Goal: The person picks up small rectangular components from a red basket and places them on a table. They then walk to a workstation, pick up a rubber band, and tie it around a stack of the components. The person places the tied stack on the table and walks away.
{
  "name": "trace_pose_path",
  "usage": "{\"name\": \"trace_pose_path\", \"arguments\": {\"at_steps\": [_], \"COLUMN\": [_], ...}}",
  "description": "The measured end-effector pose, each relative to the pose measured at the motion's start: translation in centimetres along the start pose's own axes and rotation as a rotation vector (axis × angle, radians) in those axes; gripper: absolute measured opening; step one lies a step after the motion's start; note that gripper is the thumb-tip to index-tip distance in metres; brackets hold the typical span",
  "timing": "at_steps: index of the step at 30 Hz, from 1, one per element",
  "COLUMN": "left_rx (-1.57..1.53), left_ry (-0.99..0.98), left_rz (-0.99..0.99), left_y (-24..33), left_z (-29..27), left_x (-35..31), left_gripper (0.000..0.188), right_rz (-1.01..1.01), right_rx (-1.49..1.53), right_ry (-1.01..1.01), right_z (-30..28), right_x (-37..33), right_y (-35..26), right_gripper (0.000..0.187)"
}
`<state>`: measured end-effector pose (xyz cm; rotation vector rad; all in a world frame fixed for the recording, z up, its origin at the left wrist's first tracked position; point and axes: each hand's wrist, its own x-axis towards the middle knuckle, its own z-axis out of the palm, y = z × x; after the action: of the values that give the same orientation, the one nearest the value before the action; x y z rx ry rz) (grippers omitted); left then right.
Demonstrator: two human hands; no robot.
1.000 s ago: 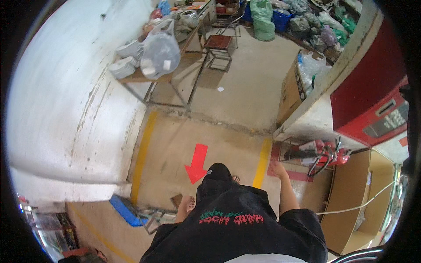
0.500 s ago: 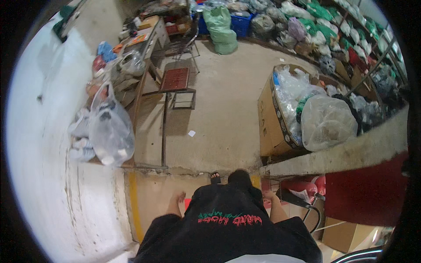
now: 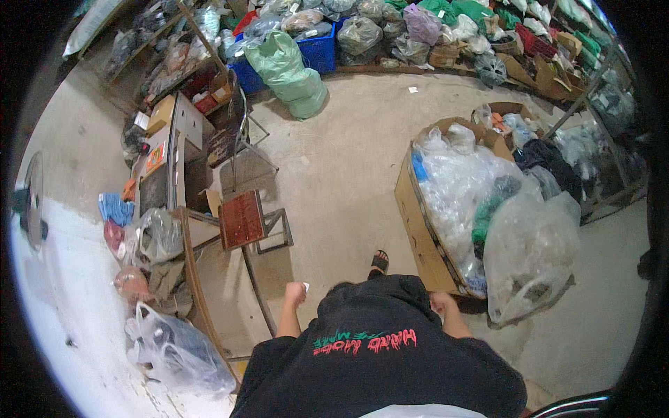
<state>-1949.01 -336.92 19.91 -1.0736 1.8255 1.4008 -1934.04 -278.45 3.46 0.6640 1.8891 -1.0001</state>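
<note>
My left hand (image 3: 295, 295) hangs beside my body with its fingers curled in, and I see nothing held in it. A small white scrap (image 3: 306, 286) shows right at its edge; it looks like the paper lying on the floor, seen past the fingers. On the other side my right hand (image 3: 441, 304) is also loosely closed, partly covered by my black T-shirt (image 3: 390, 313). It is nearest the large cardboard box (image 3: 412, 216) heaped with clear plastic, and no object shows in it. One foot in a black sandal (image 3: 379, 260) is forward on the floor.
A red-topped stool (image 3: 241, 219) and a folding chair (image 3: 240, 129) stand left, by the bag-laden table (image 3: 198, 292). A bulging clear plastic bag (image 3: 529, 254) leans against the box. Farther off are a green sack (image 3: 286, 76), a blue crate (image 3: 317, 54) and piled bags.
I have moved forward over the concrete floor, so the stool, table and box are nearer. The view has turned somewhat left. Both hands stay low at my sides.
</note>
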Motion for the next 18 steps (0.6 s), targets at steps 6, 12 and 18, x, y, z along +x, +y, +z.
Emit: {"name": "trace_pose_path", "arguments": {"at_steps": [6, 12, 18], "left_rx": [0.035, -0.226, 0.265], "left_ry": [-0.018, -0.015, -0.167], "left_rz": [-0.102, -0.399, -0.072], "left_y": [4.0, 9.6, 31.6], "left_z": [1.3, 0.6, -1.3], "left_x": [3.4, 12.9, 29.0], "left_gripper": [0.019, 0.021, 0.020], "right_rz": [-0.477, -0.479, -0.026], "right_rx": [-0.024, 0.196, -0.234], "right_ry": [0.288, 0.352, 0.061], "right_z": [-19.2, -27.6, -27.4], "right_x": [6.1, 15.4, 26.5], "right_y": [-31.2, -49.2, -52.1], "right_gripper": [0.031, 0.029, 0.026]}}
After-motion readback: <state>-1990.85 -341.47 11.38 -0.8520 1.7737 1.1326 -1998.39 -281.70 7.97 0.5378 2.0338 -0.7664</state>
